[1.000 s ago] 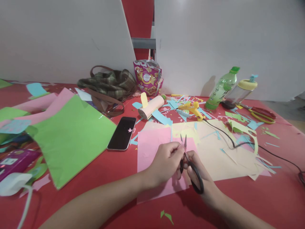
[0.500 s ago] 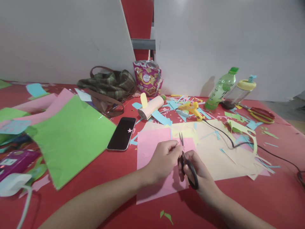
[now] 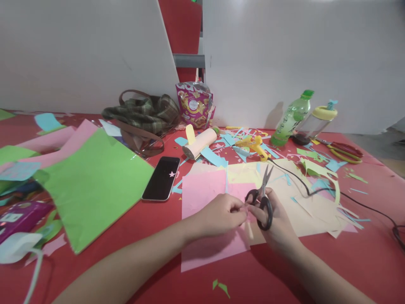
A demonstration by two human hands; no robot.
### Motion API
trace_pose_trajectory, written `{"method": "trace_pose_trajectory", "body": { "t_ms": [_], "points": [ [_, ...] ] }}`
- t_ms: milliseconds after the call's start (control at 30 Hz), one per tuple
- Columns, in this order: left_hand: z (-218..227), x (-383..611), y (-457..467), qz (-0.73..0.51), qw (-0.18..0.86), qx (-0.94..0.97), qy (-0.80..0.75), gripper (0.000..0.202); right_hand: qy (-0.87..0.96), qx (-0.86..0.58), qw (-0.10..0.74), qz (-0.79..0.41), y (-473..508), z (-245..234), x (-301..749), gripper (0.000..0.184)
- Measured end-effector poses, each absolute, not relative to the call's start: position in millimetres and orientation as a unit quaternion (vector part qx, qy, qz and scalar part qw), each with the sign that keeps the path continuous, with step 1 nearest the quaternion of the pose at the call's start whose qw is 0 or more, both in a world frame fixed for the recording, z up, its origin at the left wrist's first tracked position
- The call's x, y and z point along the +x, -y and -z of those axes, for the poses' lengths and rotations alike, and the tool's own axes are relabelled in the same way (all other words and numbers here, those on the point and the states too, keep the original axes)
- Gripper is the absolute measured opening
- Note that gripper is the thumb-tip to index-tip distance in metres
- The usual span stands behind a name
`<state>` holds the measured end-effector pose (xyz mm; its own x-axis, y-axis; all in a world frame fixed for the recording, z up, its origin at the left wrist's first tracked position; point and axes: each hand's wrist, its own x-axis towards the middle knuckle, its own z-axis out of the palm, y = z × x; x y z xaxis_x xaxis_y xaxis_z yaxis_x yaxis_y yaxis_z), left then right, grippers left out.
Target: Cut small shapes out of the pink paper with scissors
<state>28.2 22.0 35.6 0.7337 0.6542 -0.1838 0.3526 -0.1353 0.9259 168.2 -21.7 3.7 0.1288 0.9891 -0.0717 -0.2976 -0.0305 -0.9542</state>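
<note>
Black-handled scissors (image 3: 265,207) hang on the fingers of my right hand (image 3: 276,217), their blades parted and pointing up and away. My left hand (image 3: 221,215) pinches a small pink paper piece (image 3: 244,208), mostly hidden by the fingers. My right thumb and a fingertip meet my left fingertips at that piece. Below both hands lies a pink paper sheet (image 3: 202,190), partly covering a cream sheet (image 3: 297,219). A tiny pink paper star (image 3: 171,174) rests on the black phone (image 3: 161,178) to the left.
Behind the hands lie a paper-covered tube (image 3: 201,142), a yellow glue gun (image 3: 253,144) with its black cord, and many paper scraps. A green bottle (image 3: 292,120) and red-and-yellow scissors (image 3: 344,152) are at the right. Green card (image 3: 98,181) covers the left; a snack bag (image 3: 195,104) stands at the back.
The scissors have swung away from the pink piece to the right, and their blades have opened wider. My right thumb and finger now reach to my left fingertips.
</note>
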Motion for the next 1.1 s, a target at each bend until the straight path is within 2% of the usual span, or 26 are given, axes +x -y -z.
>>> {"method": "trace_pose_trajectory", "body": {
  "t_ms": [567, 833, 900, 1000, 1100],
  "points": [
    [-42, 17, -38, -0.023, 0.551, 0.798, -0.244, 0.023, 0.441, -0.432, 0.507, -0.602, 27, -10, 165, 0.033],
    [-43, 8, -48, -0.057, 0.506, 0.813, -0.281, 0.015, 0.401, -0.452, 0.564, -0.563, 22, -4, 166, 0.031],
    [-43, 4, -54, -0.083, 0.461, 0.823, -0.320, 0.017, 0.391, -0.468, 0.573, -0.547, 20, -4, 166, 0.031],
    [-41, -7, -66, -0.158, 0.293, 0.852, -0.404, 0.017, 0.383, -0.482, 0.569, -0.546, 19, -4, 165, 0.031],
    [-32, -24, -80, -0.176, 0.123, 0.834, -0.509, 0.012, 0.378, -0.489, 0.565, -0.547, 20, -5, 163, 0.032]
  ]
}}
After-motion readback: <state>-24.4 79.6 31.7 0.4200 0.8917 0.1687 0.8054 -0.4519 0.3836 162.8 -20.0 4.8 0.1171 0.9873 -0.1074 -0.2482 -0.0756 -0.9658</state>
